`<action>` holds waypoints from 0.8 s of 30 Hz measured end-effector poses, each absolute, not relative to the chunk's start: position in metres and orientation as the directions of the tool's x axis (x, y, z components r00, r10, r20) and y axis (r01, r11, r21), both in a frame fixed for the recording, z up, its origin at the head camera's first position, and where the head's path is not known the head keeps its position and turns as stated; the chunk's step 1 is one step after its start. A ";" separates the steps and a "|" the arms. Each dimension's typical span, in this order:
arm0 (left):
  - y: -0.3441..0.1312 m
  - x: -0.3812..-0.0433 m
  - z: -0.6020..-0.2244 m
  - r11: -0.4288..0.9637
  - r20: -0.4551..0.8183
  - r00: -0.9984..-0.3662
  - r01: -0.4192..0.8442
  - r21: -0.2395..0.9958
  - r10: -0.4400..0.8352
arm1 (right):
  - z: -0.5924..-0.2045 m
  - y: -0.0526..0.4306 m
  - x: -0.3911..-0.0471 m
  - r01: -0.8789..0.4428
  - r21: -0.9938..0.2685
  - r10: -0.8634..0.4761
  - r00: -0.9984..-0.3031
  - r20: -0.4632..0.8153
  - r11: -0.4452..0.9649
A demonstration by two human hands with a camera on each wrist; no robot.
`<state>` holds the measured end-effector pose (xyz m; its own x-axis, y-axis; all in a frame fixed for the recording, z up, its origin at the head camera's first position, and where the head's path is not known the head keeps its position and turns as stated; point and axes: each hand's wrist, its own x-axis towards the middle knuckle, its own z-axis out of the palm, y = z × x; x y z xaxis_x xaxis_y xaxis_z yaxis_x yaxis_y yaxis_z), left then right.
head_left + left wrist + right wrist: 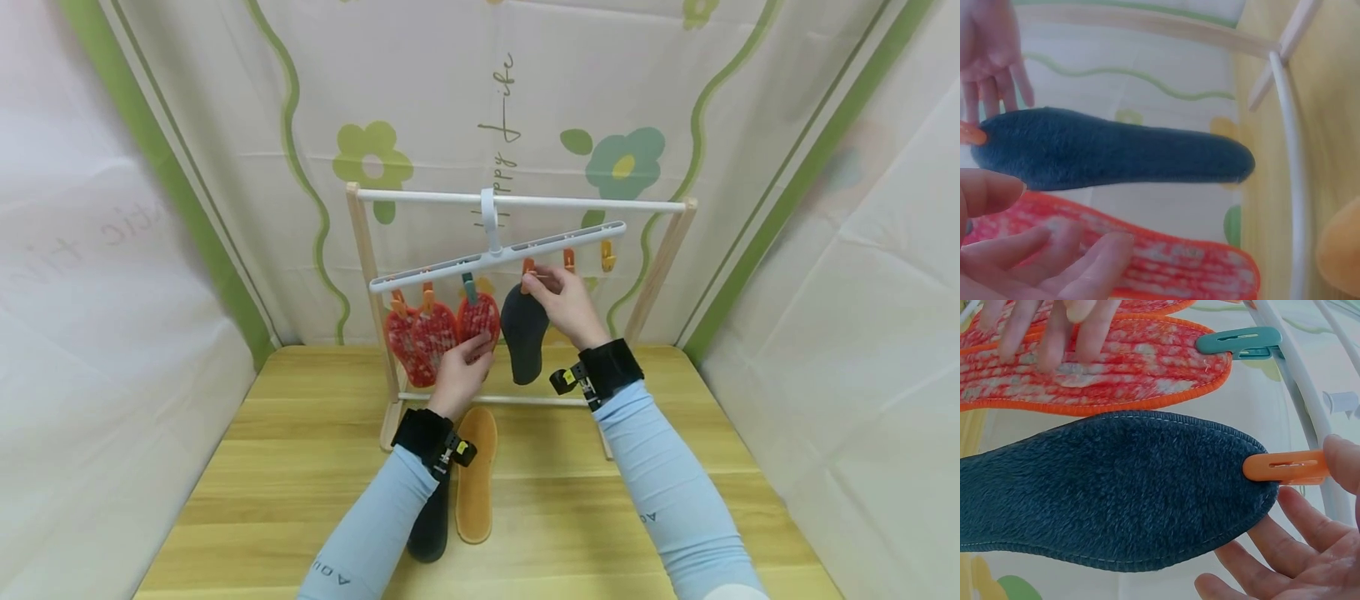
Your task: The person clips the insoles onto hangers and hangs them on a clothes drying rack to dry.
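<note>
Your right hand [570, 308], the nearer, pinches the orange peg [1263, 467], the dark insole [525, 333] hanging lengthwise toward six o'clock, while your left hand [459, 377], fingers loose, grips nothing.

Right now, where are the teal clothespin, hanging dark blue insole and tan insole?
Teal clothespin [1238, 341]: right wrist view, body.
Hanging dark blue insole [1129, 487]: right wrist view, broad end.
Tan insole [476, 479]: head view, middle.

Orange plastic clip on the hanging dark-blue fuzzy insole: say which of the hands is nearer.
Right: the right hand has its thumb on the orange plastic clip; the left hand is lower and leftward, in front of a red-and-white fabric insole.
</note>
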<state>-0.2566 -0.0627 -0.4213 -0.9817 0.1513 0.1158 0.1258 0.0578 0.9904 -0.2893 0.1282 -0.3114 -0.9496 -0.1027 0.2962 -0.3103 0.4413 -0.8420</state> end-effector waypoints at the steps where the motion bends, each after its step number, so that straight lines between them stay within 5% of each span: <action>1: -0.064 -0.256 -0.423 0.055 0.111 -0.983 0.120 0.991 0.147 | -0.312 0.129 -0.289 -0.312 -0.842 -0.103 -0.949 0.298 0.440; 24: -0.108 -0.234 -0.465 0.064 0.080 -0.995 0.084 0.994 0.064 | -0.332 0.154 -0.282 -0.289 -0.835 -0.086 -0.956 0.282 0.468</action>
<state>-0.2343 -0.1075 -0.4653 -0.9947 0.0638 0.0804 0.0845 0.0640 0.9944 -0.2821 0.1542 -0.3322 -0.9556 -0.0864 0.2818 -0.2886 0.4684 -0.8351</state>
